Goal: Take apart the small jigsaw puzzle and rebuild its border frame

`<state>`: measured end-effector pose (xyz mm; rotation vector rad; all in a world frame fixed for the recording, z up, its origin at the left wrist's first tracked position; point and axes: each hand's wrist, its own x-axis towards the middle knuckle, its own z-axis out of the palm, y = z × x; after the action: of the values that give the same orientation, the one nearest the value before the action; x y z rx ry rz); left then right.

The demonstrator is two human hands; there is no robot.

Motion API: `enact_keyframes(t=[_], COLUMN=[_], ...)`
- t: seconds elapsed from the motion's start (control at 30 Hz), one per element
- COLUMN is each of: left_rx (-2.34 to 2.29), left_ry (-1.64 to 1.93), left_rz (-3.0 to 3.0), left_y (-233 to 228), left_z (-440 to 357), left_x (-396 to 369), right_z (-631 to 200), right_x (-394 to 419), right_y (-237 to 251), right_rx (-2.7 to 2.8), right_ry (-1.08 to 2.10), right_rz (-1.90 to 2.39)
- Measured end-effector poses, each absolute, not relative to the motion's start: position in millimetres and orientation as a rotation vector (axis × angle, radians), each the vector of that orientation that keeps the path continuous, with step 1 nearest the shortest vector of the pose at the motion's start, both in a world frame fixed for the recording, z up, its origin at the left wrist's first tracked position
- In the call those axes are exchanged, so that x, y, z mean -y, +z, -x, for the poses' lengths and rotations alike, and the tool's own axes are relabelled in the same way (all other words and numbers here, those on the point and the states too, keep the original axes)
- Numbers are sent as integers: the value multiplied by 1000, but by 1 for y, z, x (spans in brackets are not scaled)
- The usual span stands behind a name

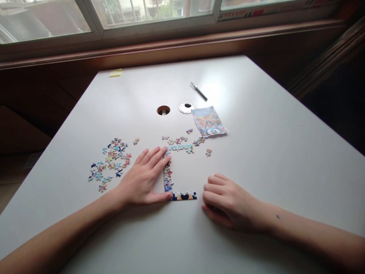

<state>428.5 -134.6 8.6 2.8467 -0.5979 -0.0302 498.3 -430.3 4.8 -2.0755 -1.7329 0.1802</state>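
My left hand [146, 175] lies flat with its fingers spread. Its fingertips and thumb touch the left side of a partly joined jigsaw puzzle border [168, 177], which has the shape of a square bracket. The top strip is light blue; the bottom strip [184, 196] is dark blue and tan with a black patch. To the right of that strip, apart from it, my right hand [225, 201] rests on the table with curled fingers. Whatever its fingers may hold is hidden. Loose puzzle pieces [178, 140] lie just above the border, and a single piece [208, 152] sits to its right.
A scattered pile of puzzle pieces [114, 156] lies left of my left hand. Farther back on the white table [256, 125] are a picture sheet [210, 121], a pen [199, 91], a round hole [163, 110], a metal ring cover [186, 108] and yellow tape [115, 72].
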Motion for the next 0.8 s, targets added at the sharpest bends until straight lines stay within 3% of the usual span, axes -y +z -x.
enact_keyframes(t=[0.4,0.53,0.8], left_rx=[599,596,591], left_ry=[-28,27,35], left_rz=[-2850,-2803,-2814], left_y=[6,3,2], left_z=[-429,-428,-427], left_x=[134,133,134], right_z=[-511,-549,-614], right_x=[433,426,342], right_y=[9,22,40], right_rx=[1491,1014,928], right_ry=[120,-36,-124], right_rz=[2017,2252,2828])
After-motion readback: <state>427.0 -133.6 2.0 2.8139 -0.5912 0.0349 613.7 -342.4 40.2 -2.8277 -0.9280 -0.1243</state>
